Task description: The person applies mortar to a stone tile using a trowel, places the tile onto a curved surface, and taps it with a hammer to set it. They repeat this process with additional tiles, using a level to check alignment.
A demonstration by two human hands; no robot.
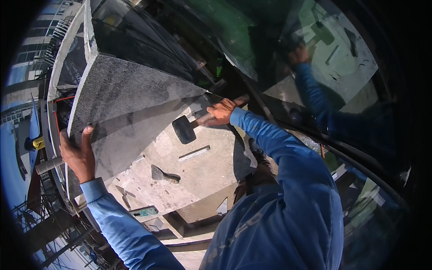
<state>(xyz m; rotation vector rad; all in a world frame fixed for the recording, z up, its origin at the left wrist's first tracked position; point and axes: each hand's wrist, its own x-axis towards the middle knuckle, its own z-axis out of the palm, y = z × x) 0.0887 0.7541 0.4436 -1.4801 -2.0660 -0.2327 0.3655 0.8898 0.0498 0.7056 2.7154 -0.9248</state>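
My right hand (221, 111) is wrapped round the wooden handle of a mallet with a black head (184, 129), held over a pale, dusty board. Over at the left, my left hand (78, 154) grips the edge of a speckled grey stone slab (121, 87). Its thumb lies on the slab's face, and its fingers go round the edge, partly hidden. On the board (202, 168) below lie a trowel (164, 174) with a dark handle and a short pale strip (194, 153).
Dark glass (270, 40) on the right mirrors my arm and the mallet. A spirit level (143, 211) lies by the board's near left edge. A round grey bar (49, 165) juts out beside my left hand. Scaffolding (27, 220) and buildings show far below at the left.
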